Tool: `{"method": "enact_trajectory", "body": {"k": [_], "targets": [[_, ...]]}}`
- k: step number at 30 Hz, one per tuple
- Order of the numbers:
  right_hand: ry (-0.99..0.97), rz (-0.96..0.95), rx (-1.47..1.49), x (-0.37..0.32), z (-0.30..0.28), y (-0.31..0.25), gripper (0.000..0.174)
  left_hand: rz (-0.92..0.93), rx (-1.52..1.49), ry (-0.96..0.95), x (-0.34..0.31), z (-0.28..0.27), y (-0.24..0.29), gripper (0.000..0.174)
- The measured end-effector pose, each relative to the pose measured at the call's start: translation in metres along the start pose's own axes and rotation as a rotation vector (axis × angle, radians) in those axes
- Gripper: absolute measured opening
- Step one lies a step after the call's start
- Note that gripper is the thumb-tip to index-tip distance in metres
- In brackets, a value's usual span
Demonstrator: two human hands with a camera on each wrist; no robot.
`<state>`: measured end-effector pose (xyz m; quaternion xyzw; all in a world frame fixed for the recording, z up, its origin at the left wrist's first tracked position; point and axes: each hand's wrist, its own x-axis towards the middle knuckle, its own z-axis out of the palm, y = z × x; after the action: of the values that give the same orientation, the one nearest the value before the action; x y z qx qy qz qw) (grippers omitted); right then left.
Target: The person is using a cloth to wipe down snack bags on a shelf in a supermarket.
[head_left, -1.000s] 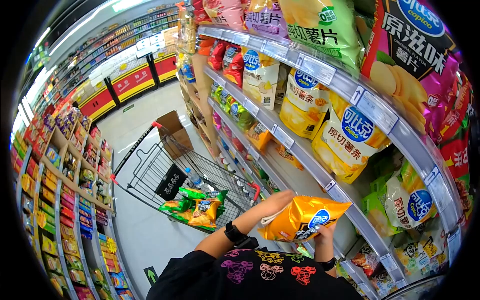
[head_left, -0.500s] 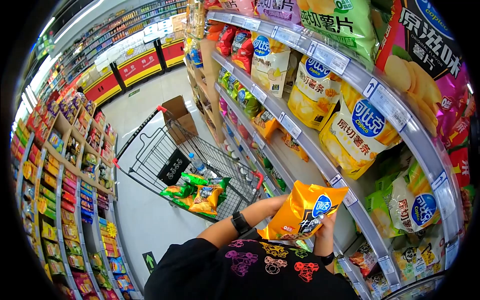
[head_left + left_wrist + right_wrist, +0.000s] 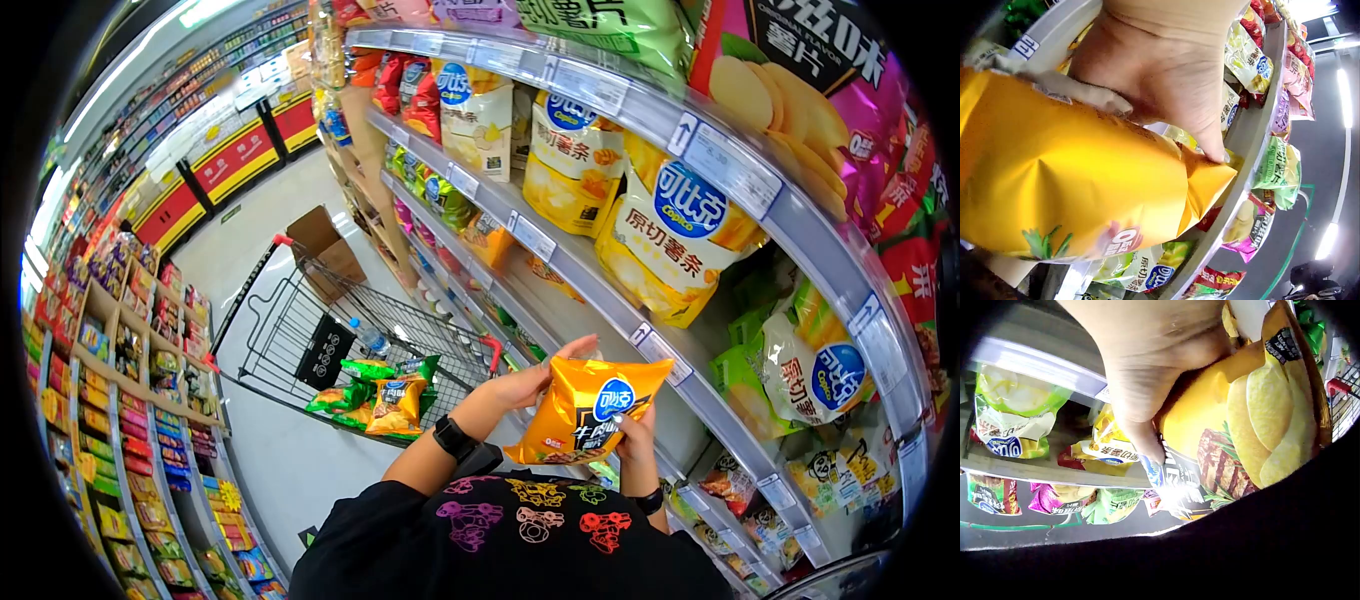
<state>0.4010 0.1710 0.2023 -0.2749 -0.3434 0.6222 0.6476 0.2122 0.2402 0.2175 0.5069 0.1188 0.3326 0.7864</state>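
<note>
An orange Copico potato chip bag [image 3: 590, 412], with chips and grilled meat printed on it, is held in front of the chest. My right hand [image 3: 637, 440] grips its right side, thumb on the front, as the right wrist view also shows. On the left, my left hand [image 3: 535, 382] lies along the bag's upper left edge with its fingers extended. In the left wrist view its thumb [image 3: 1213, 147] is at a corner of the bag, and a pale grey strip [image 3: 1094, 95] lies between palm and bag.
A shopping cart [image 3: 300, 370] stands at the left, holding a water bottle [image 3: 370, 337] and several green and orange snack bags [image 3: 395, 403]. Close on the right, a tall shelf [image 3: 590, 285] carries many chip bags. Behind the cart is a cardboard box [image 3: 325, 255]. Another snack shelf [image 3: 150, 440] lines the far left.
The chip bag first turned its front upward, then shifted slightly left in view. My left hand, mostly behind the bag half a second ago, now shows at its upper left edge.
</note>
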Motion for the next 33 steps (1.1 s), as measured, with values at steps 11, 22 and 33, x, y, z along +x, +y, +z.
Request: {"method": "enact_trajectory", "body": {"k": [11,22,33], "targets": [[-0.178,0.145,-0.134,-0.002,-0.023,0.001,0.079,-0.111,-0.286,-0.059,-0.004,0.011,-0.020,0.094],[0.098,0.149,-0.170,-0.004,-0.017,0.023,0.056,-0.265,-0.450,0.410,-0.016,-0.009,-0.045,0.059],[0.427,0.113,-0.127,0.010,-0.010,0.035,0.035,-0.201,0.262,0.189,-0.041,-0.013,-0.044,0.080]]}}
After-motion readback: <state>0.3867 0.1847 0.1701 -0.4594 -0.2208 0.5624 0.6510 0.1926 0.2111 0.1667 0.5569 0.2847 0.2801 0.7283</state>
